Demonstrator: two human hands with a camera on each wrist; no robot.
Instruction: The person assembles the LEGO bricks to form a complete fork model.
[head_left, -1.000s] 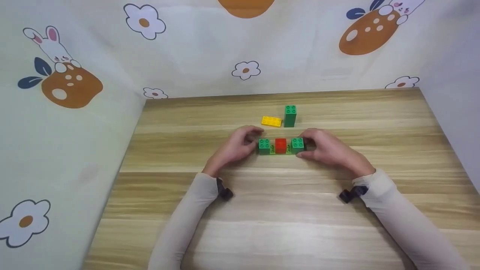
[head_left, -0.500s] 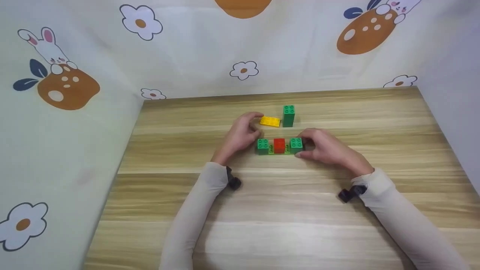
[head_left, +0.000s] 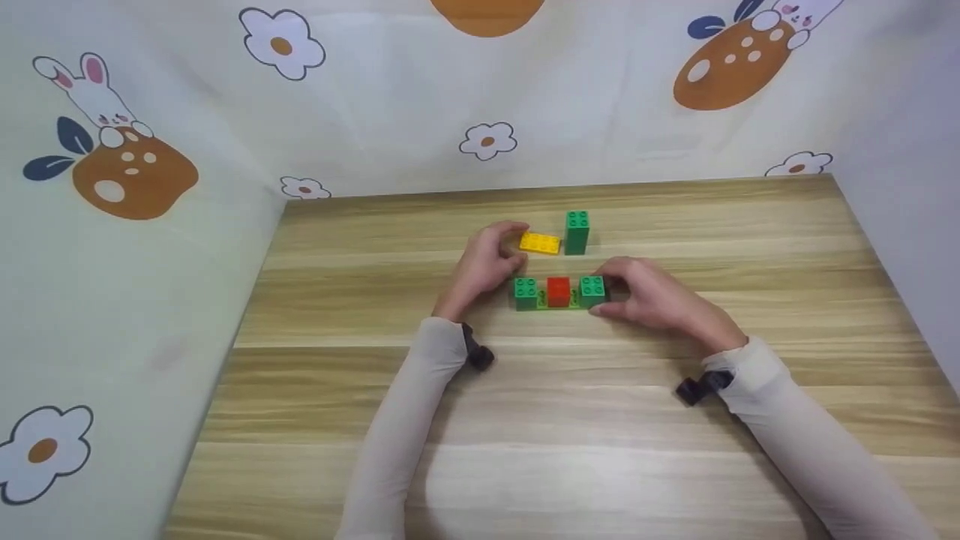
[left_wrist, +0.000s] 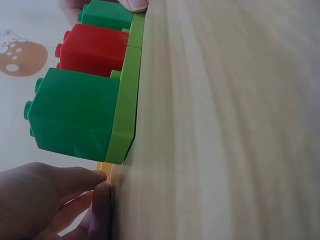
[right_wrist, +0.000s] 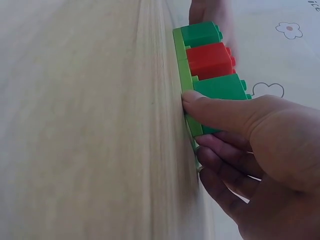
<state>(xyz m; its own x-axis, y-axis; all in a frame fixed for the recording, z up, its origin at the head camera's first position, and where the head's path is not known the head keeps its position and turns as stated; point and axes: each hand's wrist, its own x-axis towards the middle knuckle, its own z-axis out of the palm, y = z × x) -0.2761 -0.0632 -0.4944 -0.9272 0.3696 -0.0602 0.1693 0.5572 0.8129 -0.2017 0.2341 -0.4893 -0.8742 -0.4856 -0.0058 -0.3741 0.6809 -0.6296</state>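
A row of bricks stands on a light green base (head_left: 551,307): a green brick (head_left: 526,293), a red brick (head_left: 558,292) and another green brick (head_left: 592,291). My right hand (head_left: 645,296) grips the right end, its thumb on the near side, also seen in the right wrist view. Behind the row lies a flat yellow brick (head_left: 540,243). My left hand (head_left: 484,262) has its curled thumb and fingers around the yellow brick's left end. In the left wrist view the thumb tip is at the yellow brick (left_wrist: 105,168), which is mostly hidden there.
A tall green block (head_left: 577,232) stands upright just right of the yellow brick. The wooden table (head_left: 585,420) meets a cloth backdrop (head_left: 390,112) with printed flowers and rabbits at its back and left edges.
My left hand has moved from the left end of the brick row back to the yellow brick's left end. The right hand keeps its grip, and the bricks stay in place.
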